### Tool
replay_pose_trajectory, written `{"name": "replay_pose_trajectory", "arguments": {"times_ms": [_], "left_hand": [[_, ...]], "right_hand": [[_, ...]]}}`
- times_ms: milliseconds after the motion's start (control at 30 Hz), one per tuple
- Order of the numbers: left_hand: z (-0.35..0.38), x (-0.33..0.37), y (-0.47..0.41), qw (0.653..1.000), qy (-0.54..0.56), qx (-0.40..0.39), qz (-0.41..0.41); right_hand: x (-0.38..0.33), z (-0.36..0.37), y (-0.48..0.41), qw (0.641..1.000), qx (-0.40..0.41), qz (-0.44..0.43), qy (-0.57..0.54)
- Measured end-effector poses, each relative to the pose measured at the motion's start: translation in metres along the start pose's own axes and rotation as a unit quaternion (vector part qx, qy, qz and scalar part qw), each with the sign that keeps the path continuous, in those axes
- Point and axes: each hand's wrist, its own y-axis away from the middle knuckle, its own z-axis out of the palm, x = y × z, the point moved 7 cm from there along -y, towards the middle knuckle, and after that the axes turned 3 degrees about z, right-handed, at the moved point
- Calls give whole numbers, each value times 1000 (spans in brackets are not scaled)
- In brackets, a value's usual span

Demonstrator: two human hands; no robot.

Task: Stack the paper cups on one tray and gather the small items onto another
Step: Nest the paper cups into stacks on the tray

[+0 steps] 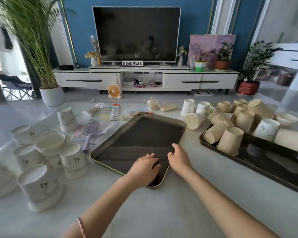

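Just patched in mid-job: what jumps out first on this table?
The dark tray at the centre, with the left hand and right hand resting on its near corner. To its right, a second tray heaped with tumbled brown cups; to its left, stacks of upturned white cups.

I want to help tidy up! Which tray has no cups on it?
The dark tray in the middle, which the left hand and right hand touch. The other tray, on the right, is crowded with brown and white paper cups.

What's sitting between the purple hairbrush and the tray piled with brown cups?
The empty dark tray, in the head view; the left hand rests on it, the right hand grips its rim.
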Motion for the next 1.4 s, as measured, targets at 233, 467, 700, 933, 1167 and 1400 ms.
{"name": "replay_pose_trajectory", "arguments": {"times_ms": [233,467,700,933,1167,1400], "left_hand": [[14,16,53,999,-50,-4,17],[33,32,70,995,-56,-73,-25],[25,88,46,998,-62,-12,-11],[42,155,-9,995,-81,19,49],[42,145,-22,988,-143,58,31],[36,92,-25,995,-40,43,-74]], "right_hand": [[23,-24,21,998,-58,-16,18],[34,-36,43,996,-81,-26,42],[86,-130,62,996,33,-59,58],[167,-199,51,956,126,-26,264],[159,-188,31,947,107,-65,297],[148,-178,29,930,102,-95,339]]}}
